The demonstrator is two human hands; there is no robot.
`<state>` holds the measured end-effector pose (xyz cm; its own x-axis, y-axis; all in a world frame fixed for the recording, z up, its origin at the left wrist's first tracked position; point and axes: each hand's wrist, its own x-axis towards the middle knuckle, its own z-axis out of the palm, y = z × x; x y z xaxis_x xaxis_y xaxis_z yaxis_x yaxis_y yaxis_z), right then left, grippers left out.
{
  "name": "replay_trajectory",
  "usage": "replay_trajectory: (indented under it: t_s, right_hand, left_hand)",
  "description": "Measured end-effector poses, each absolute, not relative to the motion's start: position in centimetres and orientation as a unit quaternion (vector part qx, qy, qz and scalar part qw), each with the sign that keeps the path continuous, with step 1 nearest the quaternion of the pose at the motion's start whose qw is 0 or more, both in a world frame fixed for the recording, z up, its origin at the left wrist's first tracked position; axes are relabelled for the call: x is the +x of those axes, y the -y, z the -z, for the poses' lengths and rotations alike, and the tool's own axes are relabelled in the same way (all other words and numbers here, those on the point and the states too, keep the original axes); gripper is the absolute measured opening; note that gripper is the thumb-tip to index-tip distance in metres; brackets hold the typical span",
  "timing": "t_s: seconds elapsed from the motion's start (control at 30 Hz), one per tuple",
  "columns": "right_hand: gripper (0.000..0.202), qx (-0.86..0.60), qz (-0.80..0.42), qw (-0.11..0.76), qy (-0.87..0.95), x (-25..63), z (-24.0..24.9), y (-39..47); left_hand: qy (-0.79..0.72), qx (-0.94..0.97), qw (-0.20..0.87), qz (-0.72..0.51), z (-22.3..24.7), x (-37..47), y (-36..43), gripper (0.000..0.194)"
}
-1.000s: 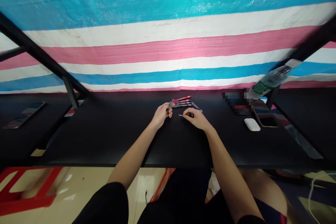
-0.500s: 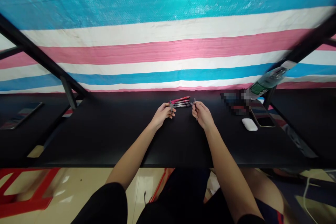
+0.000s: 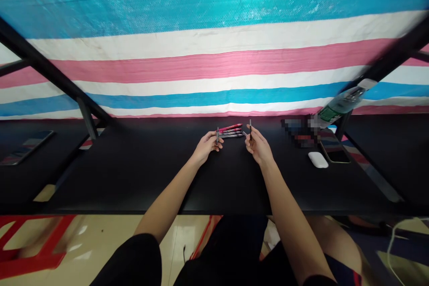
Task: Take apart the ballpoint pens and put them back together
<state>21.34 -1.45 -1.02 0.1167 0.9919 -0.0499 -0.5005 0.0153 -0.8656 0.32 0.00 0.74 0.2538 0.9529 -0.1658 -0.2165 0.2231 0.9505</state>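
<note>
Over the black table (image 3: 140, 170), slim dark stick (image 3: 250, 129) pinched upright in right hand (image 3: 260, 148), fingertips closed on it; a second ago it pointed sideways, lower. Left hand (image 3: 205, 148) pinches second slim piece (image 3: 217, 135), now upright, previously tilted. Pens (image 3: 231, 127) lie just beyond, between hands. White case (image 3: 318, 160), bottle (image 3: 342, 105) farther right.

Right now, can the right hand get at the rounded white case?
Probably yes: the way from the right hand across the black tabletop to the white case looks unobstructed, though that hand holds a slim dark piece.
</note>
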Motion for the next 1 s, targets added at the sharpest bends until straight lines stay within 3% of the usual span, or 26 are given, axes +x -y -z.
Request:
replay_trajectory:
  t_s: [0.37,0.6,1.0]
  right_hand:
    - [0.038,-0.382,-0.605,0.627,0.309,21.63,0.73,1.32]
    - [0.027,-0.383,-0.588,0.643,0.305,21.51,0.89,1.44]
    - [0.025,-0.373,-0.577,0.653,0.320,22.04,1.43,1.08]
  left_hand:
    - [-0.409,0.419,0.670,-0.455,-0.55,0.12,-0.30,0.022]
    - [-0.397,0.408,0.669,-0.478,-0.43,-0.03,-0.42,0.034]
    - [-0.404,0.395,0.674,-0.476,-0.59,0.05,-0.31,0.029]
